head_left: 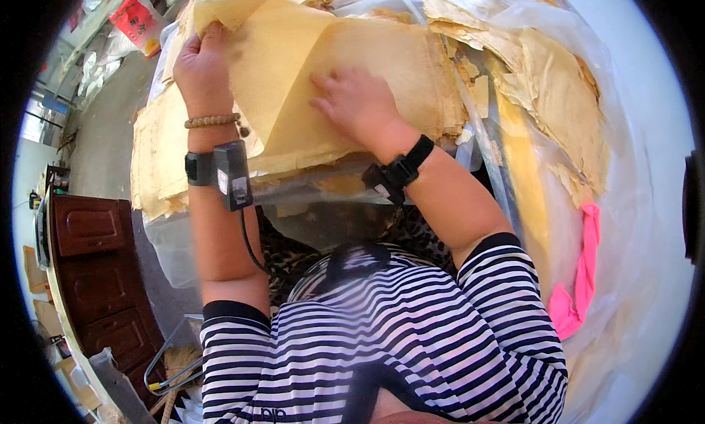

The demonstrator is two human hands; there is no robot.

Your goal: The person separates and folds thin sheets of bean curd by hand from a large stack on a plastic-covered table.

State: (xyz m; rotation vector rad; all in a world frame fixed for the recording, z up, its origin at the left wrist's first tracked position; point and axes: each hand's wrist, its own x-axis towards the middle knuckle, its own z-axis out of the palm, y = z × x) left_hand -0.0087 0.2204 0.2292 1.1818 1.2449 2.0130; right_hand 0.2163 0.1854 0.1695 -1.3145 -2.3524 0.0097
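Observation:
Thin yellowish, slightly translucent sheets lie stacked in a broad pile (382, 79) with ragged edges, in front of me. My left hand (203, 68) is closed in a pinch on the edge of a top sheet (275, 53), over the left part of the pile. That sheet is partly lifted, and a diagonal edge runs across it toward my body. On the pile's surface, right of that edge, my right hand (356, 104) rests with its fingers stretched apart; it grips nothing. The far end of the lifted sheet is cut off by the view.
Broken sheet pieces (547, 93) lie on clear plastic to the right. A pink cloth strip (584, 277) hangs nearer me. Dark wooden cabinets (92, 270), a broom (180, 361) and a red bag (138, 22) stand on the left side.

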